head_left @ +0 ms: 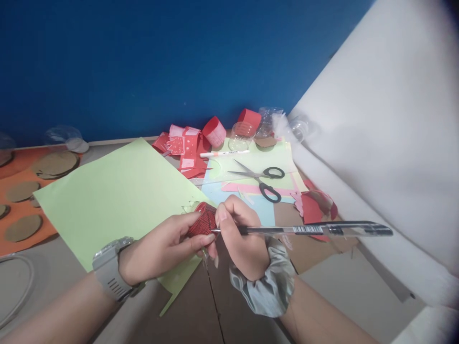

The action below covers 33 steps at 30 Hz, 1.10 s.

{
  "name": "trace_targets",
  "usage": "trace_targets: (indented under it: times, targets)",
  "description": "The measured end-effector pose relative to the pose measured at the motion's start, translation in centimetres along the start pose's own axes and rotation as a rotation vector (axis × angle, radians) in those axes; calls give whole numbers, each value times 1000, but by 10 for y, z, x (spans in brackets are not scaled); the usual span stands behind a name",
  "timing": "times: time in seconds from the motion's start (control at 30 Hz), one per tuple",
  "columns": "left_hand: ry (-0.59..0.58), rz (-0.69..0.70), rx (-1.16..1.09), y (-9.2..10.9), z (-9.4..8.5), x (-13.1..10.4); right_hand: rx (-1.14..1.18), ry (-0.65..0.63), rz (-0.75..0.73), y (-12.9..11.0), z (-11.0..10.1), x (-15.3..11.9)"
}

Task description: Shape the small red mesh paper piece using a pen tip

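Observation:
My left hand [179,241], with a grey watch on its wrist, pinches a small red paper piece [202,220] covered in dark crosshatched lines, rolled or curved like a strawberry. Green paper leaves [190,206] show at its upper left edge. Closed around a clear ballpoint pen [301,230], my right hand [241,239] has the pen's tip at the red piece's right side. The pen lies nearly level, its back end pointing right. Fingers hide part of the red piece's underside.
A large green sheet [118,191] lies at left, beside cardboard discs [23,227] on orange paper. Open scissors [258,177] and an orange-white marker [224,154] rest on stacked coloured paper. Red paper cutouts [190,148] and clear plastic cups [242,135] stand near the blue wall.

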<state>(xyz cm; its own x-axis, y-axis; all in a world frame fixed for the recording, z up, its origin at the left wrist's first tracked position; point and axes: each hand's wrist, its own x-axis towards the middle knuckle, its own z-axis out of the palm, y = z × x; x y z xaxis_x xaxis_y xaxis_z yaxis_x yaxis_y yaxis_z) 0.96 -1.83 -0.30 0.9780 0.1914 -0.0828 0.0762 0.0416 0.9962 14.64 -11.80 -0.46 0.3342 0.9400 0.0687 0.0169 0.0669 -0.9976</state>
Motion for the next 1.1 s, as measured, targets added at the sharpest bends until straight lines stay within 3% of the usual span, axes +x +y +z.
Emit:
trace_targets:
  times: [1.1]
  targets:
    - [6, -15, 5, -1, 1, 0, -27, 24, 10, -2, 0, 2]
